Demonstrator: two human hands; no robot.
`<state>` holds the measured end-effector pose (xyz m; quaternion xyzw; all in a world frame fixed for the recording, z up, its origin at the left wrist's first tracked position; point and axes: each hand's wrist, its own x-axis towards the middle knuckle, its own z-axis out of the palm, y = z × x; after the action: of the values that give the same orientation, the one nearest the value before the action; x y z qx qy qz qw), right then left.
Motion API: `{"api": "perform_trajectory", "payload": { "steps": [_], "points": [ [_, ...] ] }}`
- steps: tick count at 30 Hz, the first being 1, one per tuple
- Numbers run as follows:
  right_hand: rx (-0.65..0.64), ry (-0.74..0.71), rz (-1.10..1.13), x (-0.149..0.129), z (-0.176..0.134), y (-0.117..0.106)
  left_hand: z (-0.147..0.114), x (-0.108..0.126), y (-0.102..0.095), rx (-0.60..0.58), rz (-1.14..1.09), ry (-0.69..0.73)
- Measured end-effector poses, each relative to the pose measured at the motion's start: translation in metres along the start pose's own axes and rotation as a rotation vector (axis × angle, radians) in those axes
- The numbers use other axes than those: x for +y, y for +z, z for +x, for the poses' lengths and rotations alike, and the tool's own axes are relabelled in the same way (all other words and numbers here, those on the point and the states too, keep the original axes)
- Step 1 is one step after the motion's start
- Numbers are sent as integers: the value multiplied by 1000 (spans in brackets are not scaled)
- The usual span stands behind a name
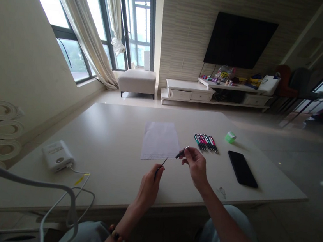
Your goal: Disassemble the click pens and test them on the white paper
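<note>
My left hand, wearing a beaded bracelet, is closed round a dark pen part with a thin refill sticking out, its tip slanting up to the right. Between the bent fingers of my right hand is a short pen barrel piece, dark at its lower end and silvery at the top. The two pieces are apart, both above the near edge of a white sheet of paper with faint lines at its bottom. A row of several pens in mixed colours lies beyond my right hand.
On the pale table, a black phone and a small green-and-white container lie to the right. A small clear object is near the front edge. On the left stands a white charger box with a cable.
</note>
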<state>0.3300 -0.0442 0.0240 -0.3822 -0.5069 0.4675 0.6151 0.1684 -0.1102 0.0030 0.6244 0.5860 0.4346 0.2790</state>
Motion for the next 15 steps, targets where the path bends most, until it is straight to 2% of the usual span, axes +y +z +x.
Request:
{"api": "perform_trajectory", "payload": {
  "steps": [5,15],
  "points": [
    [9,-50,68,-14,-11,7,-1,1,3,-19,-1,9],
    [-61,-13,1,-14,-12,13,0,1,2,-47,38,14]
  ]
}}
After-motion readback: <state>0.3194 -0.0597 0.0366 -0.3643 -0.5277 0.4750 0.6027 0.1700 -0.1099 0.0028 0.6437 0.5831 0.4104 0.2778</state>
